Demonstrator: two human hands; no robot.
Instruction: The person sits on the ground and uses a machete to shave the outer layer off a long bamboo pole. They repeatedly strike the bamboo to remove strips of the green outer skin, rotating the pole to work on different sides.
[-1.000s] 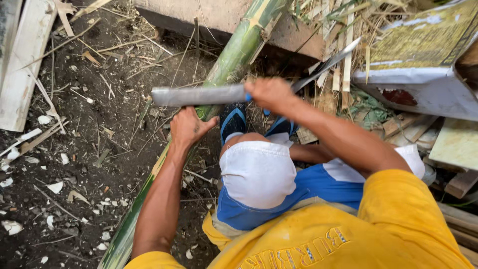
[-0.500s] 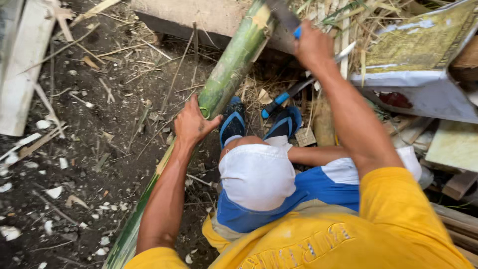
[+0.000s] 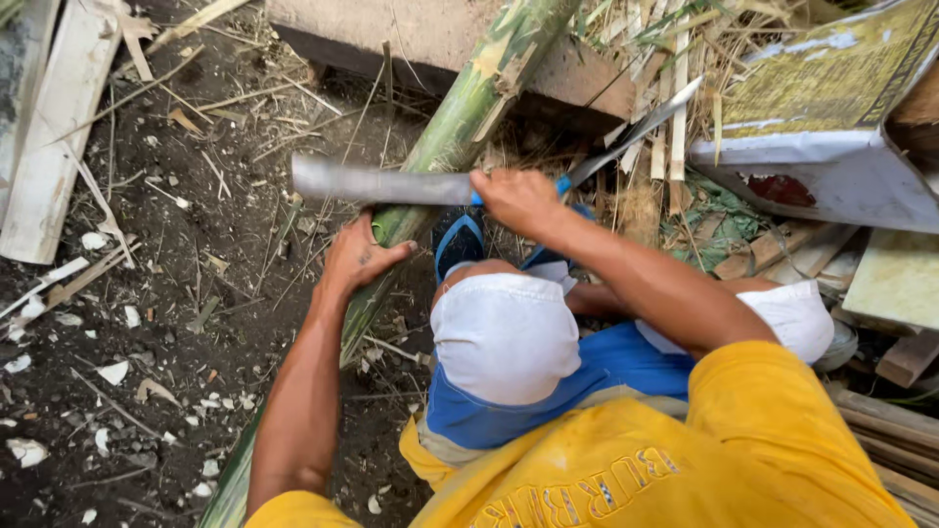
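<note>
Now your left hand [image 3: 357, 256] grips the green bamboo [image 3: 460, 117] near you, while your right hand [image 3: 518, 200] holds the machete [image 3: 377, 184] flat across it.

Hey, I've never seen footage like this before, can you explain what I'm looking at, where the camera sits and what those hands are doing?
There is no machine here. The one picture comes from a camera worn on a person's head, looking down at their own arms, knees and blue sandals. The left hand grips a long green bamboo pole that runs slantwise across the dark soil. The right hand holds a machete by its handle, with the broad grey blade lying across the pole just above the left hand. Around them the ground is littered with pale chips, dry splinters and thin sticks. A white plank lies at the left, and a flat printed board with scrap wood sits at the right.
</note>
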